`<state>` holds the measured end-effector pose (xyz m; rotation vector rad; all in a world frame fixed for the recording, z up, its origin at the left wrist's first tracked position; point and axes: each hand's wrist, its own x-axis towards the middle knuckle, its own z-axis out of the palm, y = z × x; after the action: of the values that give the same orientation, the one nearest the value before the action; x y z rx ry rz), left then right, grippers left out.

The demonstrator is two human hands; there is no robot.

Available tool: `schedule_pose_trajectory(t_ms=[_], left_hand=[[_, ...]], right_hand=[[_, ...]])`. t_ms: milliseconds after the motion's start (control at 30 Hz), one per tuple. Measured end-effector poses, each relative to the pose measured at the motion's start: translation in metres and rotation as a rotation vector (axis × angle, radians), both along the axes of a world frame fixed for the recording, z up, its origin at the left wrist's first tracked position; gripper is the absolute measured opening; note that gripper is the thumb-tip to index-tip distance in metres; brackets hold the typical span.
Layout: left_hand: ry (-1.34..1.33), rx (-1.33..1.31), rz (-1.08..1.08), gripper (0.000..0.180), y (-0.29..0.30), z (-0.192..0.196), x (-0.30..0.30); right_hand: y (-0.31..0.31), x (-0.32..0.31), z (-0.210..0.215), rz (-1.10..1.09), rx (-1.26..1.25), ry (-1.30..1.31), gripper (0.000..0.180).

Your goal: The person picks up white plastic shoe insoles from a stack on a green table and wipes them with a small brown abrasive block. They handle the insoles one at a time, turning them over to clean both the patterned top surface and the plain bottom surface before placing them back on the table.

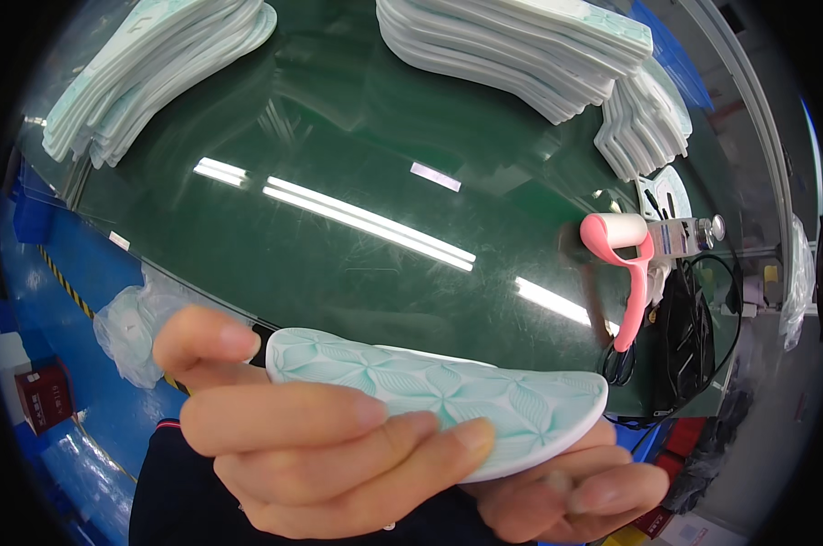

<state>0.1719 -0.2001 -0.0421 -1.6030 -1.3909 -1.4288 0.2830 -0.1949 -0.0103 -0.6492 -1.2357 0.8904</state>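
In front of me, above the table's near edge, is a curved white pad (448,387) with a raised teal leaf pattern and rounded ends. Its exact kind I cannot tell. My left hand (311,446) grips it from the left, fingers laid across the patterned face, the index finger raised. Under the pad's right end my right hand (575,496) holds it with curled fingers, partly hidden by the pad. A second pale edge shows just behind the pad's upper rim.
Stacks of similar white pads stand at the far left (170,68) and far right (512,50) of the green table (357,291). On the right are a pink-handled lint roller (632,273), a clear bottle (675,238), a black pouch (686,328) and a crumpled plastic bag (134,328) lies left.
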Motion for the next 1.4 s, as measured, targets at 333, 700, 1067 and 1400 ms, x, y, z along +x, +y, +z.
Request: schedule_pose_trajectory(t_ms=[333,700,1067,1400], left_hand=[[0.032,0.028,0.035,0.009,0.008,-0.003,0.001],[0.001,-0.070,0.015,0.012,0.003,-0.004,0.000],[-0.027,-0.104,0.000,0.011,0.002,-0.003,0.001],[0.131,0.185,0.139,0.012,0.011,-0.011,-0.001]], right_hand=[[0.025,-0.001,-0.030,-0.082,0.263,-0.154,0.015],[0.036,0.009,-0.021,0.191,0.202,-0.223,0.012],[0.036,0.011,-0.021,0.186,0.011,0.095,0.024],[0.031,0.009,-0.024,0.172,0.066,0.097,0.024]])
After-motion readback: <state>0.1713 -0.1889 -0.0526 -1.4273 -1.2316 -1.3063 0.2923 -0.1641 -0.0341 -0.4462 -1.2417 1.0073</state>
